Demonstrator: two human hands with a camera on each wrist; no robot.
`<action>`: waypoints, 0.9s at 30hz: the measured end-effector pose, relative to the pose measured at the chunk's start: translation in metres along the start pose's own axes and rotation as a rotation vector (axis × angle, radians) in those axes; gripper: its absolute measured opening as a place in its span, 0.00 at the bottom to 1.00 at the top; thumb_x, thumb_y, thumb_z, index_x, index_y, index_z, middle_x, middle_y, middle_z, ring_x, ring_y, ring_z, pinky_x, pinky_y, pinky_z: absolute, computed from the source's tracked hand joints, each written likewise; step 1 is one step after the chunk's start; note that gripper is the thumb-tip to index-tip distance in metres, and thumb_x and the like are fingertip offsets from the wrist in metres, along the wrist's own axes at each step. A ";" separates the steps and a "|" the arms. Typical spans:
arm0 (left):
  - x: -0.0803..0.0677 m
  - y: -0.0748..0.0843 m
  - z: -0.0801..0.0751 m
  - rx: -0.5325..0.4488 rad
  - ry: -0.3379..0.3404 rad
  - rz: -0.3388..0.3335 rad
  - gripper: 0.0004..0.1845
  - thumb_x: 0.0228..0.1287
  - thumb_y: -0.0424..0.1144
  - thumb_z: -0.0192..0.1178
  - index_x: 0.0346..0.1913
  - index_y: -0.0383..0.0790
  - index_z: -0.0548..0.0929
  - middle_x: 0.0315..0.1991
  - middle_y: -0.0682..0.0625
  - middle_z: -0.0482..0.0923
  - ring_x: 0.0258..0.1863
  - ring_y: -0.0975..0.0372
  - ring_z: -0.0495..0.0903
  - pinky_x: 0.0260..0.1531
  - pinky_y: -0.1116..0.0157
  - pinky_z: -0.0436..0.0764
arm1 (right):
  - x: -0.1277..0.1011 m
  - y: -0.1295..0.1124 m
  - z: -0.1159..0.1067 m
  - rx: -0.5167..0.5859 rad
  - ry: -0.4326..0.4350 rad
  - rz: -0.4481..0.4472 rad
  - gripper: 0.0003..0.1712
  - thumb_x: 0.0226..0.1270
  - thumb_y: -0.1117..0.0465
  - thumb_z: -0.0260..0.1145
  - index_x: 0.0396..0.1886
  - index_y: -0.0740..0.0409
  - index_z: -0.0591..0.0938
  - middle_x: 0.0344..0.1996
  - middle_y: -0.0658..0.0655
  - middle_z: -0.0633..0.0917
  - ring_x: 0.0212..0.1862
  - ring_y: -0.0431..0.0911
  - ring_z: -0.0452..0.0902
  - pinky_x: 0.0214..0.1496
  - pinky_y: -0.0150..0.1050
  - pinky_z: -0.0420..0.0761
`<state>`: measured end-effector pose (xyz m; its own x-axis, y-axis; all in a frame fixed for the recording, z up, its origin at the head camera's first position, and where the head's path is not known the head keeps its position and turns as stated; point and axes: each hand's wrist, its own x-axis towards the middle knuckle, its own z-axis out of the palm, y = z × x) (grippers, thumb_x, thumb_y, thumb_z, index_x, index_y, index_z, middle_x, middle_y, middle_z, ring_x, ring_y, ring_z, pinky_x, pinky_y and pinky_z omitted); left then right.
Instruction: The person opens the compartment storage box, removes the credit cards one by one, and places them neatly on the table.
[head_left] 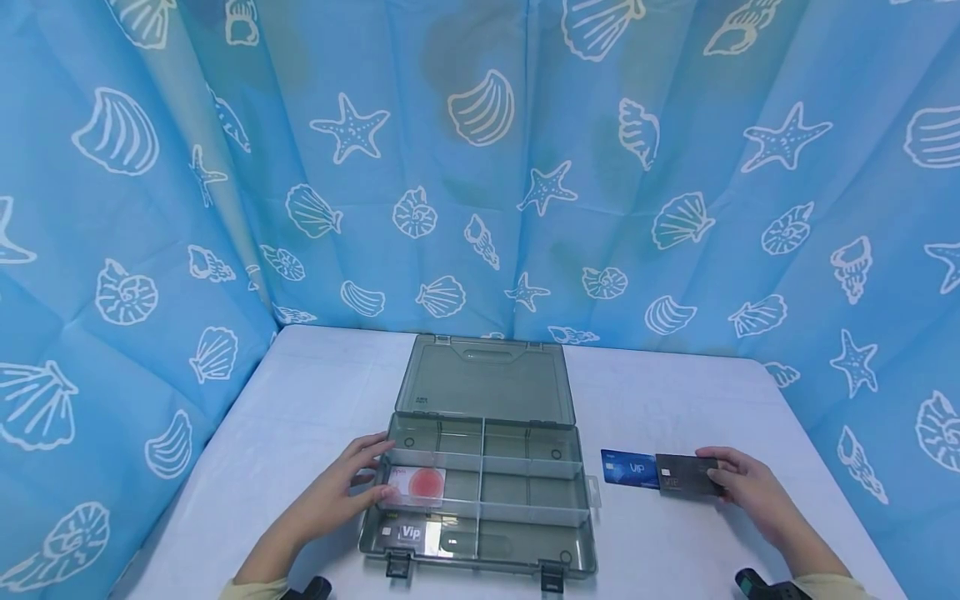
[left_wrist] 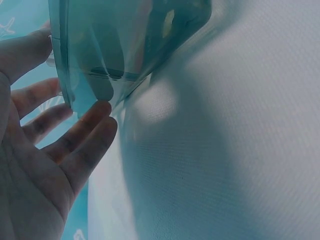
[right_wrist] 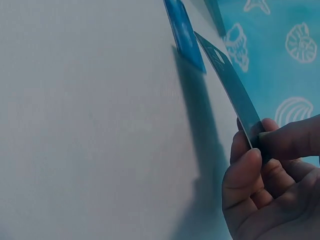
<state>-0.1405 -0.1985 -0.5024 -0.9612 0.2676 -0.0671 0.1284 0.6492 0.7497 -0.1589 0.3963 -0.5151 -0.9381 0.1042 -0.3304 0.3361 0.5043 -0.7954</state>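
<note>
Right hand pinches flat dark grey card by its edge, just right of glossy blue card on white cloth table | left hand, fingers straight, rests against clear smoky plastic organiser box | pink-dot card and VIP card lie in left compartments | seashell-print blue curtain behind.

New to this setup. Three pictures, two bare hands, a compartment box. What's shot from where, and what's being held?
No machine: a person wears three cameras. The wide picture is from the head, looking down at a white table. The other two are from the wrists. An open grey organiser box holds a white card with a red circle and a dark VIP card. The left hand rests with straight fingers on the box's left edge. The right hand pinches a dark card, which lies beside a blue VIP card.
</note>
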 end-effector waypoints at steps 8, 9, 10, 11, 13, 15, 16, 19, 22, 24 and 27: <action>0.001 -0.002 0.000 -0.005 -0.001 0.019 0.38 0.64 0.51 0.71 0.74 0.45 0.71 0.76 0.42 0.60 0.63 0.44 0.75 0.63 0.45 0.79 | 0.007 0.007 -0.003 -0.067 0.061 0.011 0.27 0.76 0.64 0.51 0.70 0.71 0.68 0.64 0.78 0.70 0.54 0.60 0.73 0.36 0.35 0.78; 0.001 -0.003 0.000 -0.005 -0.002 0.019 0.38 0.64 0.51 0.71 0.74 0.45 0.71 0.76 0.42 0.60 0.63 0.44 0.75 0.63 0.45 0.79 | 0.008 0.007 -0.002 -0.091 0.071 0.000 0.26 0.76 0.63 0.52 0.69 0.71 0.68 0.64 0.78 0.70 0.53 0.60 0.73 0.36 0.35 0.77; 0.001 -0.003 0.000 -0.007 -0.003 0.020 0.38 0.64 0.51 0.71 0.74 0.45 0.71 0.76 0.42 0.60 0.63 0.44 0.75 0.63 0.45 0.79 | 0.008 0.007 0.000 -0.122 0.084 -0.012 0.26 0.76 0.63 0.53 0.68 0.71 0.69 0.63 0.78 0.71 0.54 0.61 0.74 0.37 0.36 0.78; 0.001 -0.003 0.000 -0.008 -0.003 0.021 0.38 0.64 0.51 0.71 0.74 0.45 0.71 0.76 0.42 0.60 0.63 0.44 0.75 0.63 0.45 0.79 | 0.008 0.007 0.001 -0.158 0.097 -0.025 0.26 0.76 0.62 0.54 0.68 0.71 0.70 0.62 0.78 0.72 0.53 0.62 0.74 0.38 0.37 0.79; 0.001 -0.004 0.000 -0.014 -0.005 0.023 0.38 0.64 0.51 0.71 0.74 0.45 0.71 0.76 0.42 0.60 0.63 0.44 0.75 0.63 0.46 0.79 | 0.009 0.008 0.005 -0.222 0.126 -0.053 0.26 0.74 0.61 0.58 0.66 0.70 0.71 0.60 0.78 0.73 0.52 0.64 0.75 0.39 0.43 0.82; 0.001 -0.004 0.001 -0.016 -0.005 0.026 0.38 0.64 0.50 0.71 0.74 0.45 0.70 0.76 0.42 0.60 0.63 0.44 0.76 0.63 0.46 0.79 | 0.010 0.008 0.008 -0.287 0.152 -0.077 0.26 0.73 0.59 0.62 0.64 0.69 0.72 0.60 0.79 0.73 0.54 0.68 0.73 0.46 0.54 0.83; 0.001 -0.005 0.001 -0.017 -0.004 0.028 0.38 0.64 0.50 0.71 0.74 0.45 0.70 0.76 0.42 0.60 0.63 0.44 0.76 0.63 0.46 0.79 | 0.011 0.008 0.010 -0.315 0.166 -0.084 0.26 0.72 0.59 0.63 0.64 0.69 0.73 0.60 0.78 0.73 0.56 0.70 0.72 0.50 0.60 0.82; 0.001 -0.005 0.001 -0.016 0.000 0.030 0.38 0.64 0.50 0.71 0.74 0.45 0.70 0.76 0.42 0.60 0.63 0.44 0.76 0.63 0.46 0.80 | 0.010 0.008 0.015 -0.385 0.198 -0.108 0.27 0.70 0.58 0.67 0.62 0.69 0.74 0.61 0.79 0.73 0.61 0.74 0.68 0.61 0.71 0.73; 0.001 -0.005 0.001 -0.016 0.002 0.027 0.38 0.64 0.50 0.71 0.74 0.45 0.71 0.76 0.42 0.60 0.63 0.44 0.76 0.63 0.46 0.80 | 0.009 0.006 0.017 -0.433 0.220 -0.122 0.26 0.69 0.59 0.69 0.60 0.69 0.76 0.60 0.78 0.73 0.62 0.73 0.68 0.63 0.72 0.71; 0.001 -0.004 0.001 -0.017 0.001 0.023 0.38 0.64 0.50 0.71 0.74 0.45 0.71 0.76 0.42 0.60 0.63 0.44 0.76 0.63 0.46 0.79 | 0.007 0.004 0.018 -0.446 0.231 -0.123 0.26 0.68 0.59 0.70 0.60 0.70 0.77 0.59 0.77 0.71 0.59 0.72 0.69 0.61 0.70 0.73; 0.001 -0.003 0.001 -0.017 0.000 0.016 0.38 0.64 0.51 0.71 0.74 0.45 0.71 0.76 0.42 0.60 0.63 0.44 0.76 0.63 0.46 0.79 | 0.006 0.003 0.020 -0.458 0.252 -0.122 0.25 0.68 0.59 0.71 0.58 0.69 0.78 0.58 0.76 0.70 0.54 0.68 0.71 0.57 0.66 0.77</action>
<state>-0.1415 -0.1991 -0.5051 -0.9589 0.2783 -0.0548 0.1401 0.6327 0.7616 -0.1615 0.3812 -0.5298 -0.9780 0.1958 -0.0723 0.2055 0.8421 -0.4987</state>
